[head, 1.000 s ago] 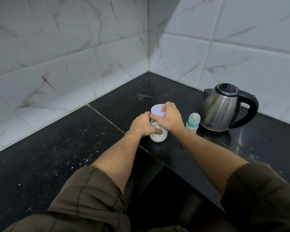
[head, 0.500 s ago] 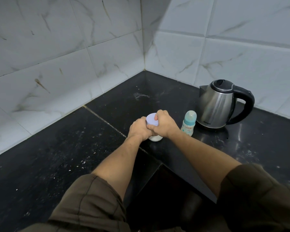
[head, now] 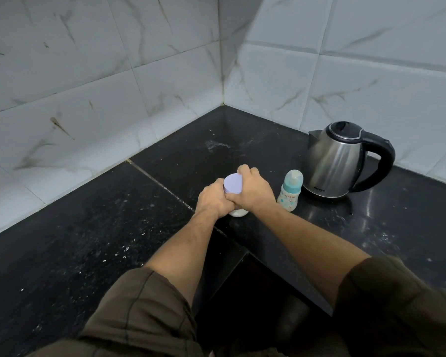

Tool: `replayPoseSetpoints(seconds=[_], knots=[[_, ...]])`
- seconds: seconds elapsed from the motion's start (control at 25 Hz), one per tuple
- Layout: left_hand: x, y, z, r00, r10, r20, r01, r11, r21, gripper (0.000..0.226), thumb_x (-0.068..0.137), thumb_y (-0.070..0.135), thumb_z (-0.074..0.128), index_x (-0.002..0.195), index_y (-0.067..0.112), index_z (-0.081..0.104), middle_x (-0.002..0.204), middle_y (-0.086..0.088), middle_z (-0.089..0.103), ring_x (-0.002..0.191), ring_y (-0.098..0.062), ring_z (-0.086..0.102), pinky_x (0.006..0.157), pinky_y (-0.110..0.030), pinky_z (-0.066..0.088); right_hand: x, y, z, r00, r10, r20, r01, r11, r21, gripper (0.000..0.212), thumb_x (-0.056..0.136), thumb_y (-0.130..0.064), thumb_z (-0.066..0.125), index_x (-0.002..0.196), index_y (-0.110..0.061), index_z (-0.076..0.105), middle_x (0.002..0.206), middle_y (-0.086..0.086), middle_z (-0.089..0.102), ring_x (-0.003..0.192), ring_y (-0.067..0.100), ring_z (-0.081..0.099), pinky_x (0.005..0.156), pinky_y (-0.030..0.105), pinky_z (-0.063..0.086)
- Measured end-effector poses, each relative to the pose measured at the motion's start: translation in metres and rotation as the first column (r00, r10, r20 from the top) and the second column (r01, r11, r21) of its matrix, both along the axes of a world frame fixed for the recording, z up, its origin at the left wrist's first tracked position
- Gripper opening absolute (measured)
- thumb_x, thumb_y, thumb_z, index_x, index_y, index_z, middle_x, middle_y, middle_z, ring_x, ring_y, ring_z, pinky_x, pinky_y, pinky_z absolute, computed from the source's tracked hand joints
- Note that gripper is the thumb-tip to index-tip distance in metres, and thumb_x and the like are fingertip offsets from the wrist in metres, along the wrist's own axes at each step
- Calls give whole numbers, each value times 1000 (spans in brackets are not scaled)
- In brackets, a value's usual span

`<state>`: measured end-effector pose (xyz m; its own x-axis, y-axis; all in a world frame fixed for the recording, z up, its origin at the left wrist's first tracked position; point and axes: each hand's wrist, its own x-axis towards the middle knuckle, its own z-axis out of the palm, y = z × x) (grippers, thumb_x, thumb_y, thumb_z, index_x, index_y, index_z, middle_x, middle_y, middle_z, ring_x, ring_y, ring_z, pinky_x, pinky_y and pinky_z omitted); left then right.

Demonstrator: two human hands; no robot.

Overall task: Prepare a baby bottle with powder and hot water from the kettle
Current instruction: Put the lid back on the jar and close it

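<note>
left grip (head: 213,199): wrapped snug round the body of the powder jar (head: 238,213), fingers curled tight to it, back of the hand facing up. The fingertips go round the far side, so I can't see them.

right grip (head: 252,190): clamped on the lid (head: 233,183) from its right side. The fingers hook over the lid's far rim, knuckles are raised, and the lower part of the hand sits over the left one's knuckles.

arms: both reach forward from the bottom, forearms bare, and meet at the jar in a V. Wrists are about straight, and the olive sleeves (head: 144,310) are bunched at the elbows.

powder jar: upright on the black table (head: 88,240), close to the inner corner of its stepped front edge and just right of the seam between the slabs. Only the pale lavender lid top and a bit of white bottom show between the hands. The lid is on.

baby bottle (head: 290,193): standing upright just beside the right hand, between the jar and the kettle, with its teal cap on. Nobody's touching it.

kettle (head: 335,161): steel with a black lid and handle, lid down. It's toward the table's right back edge by the wall tiles (head: 371,86), handle pointing right, near the bottle but not touching it.

table: speckled with white flecks, plus a smudge toward the back corner.
</note>
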<state>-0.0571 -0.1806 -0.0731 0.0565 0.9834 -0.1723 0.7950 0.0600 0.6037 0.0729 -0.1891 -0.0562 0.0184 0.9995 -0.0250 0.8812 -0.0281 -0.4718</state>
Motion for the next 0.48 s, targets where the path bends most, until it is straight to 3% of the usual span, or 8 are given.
replayPoseSetpoints(seconds=[0.12, 0.24, 0.48], knots=[[0, 0, 1, 1000, 1, -7, -1, 1000, -9, 64, 74, 34, 85, 131, 24, 56, 115, 2, 68, 103, -21, 60, 83, -32, 47, 1, 2, 7, 988, 14, 152, -8, 999, -36, 80, 86, -65, 64, 150, -20, 43, 136, 8, 48, 125, 30, 52, 88, 44, 50], [-1, 2, 0, 1000, 17, 6, -17, 1000, -9, 66, 67, 40, 92, 121, 23, 60, 110, 3, 69, 104, -23, 64, 84, -34, 51, 3, 2, 15, 971, 2, 241, 7, 999, -38, 75, 82, -72, 59, 133, -16, 56, 126, 5, 54, 117, 27, 56, 78, 38, 44], [-4, 3, -3, 998, 23, 53, -22, 1000, -15, 79, 61, 42, 98, 127, 24, 58, 115, 6, 68, 109, -21, 61, 93, -38, 52, 10, -1, 20, 928, -38, 370, 52, 998, -29, 96, 70, -93, 55, 126, -15, 58, 118, 6, 60, 104, 28, 64, 76, 37, 47]])
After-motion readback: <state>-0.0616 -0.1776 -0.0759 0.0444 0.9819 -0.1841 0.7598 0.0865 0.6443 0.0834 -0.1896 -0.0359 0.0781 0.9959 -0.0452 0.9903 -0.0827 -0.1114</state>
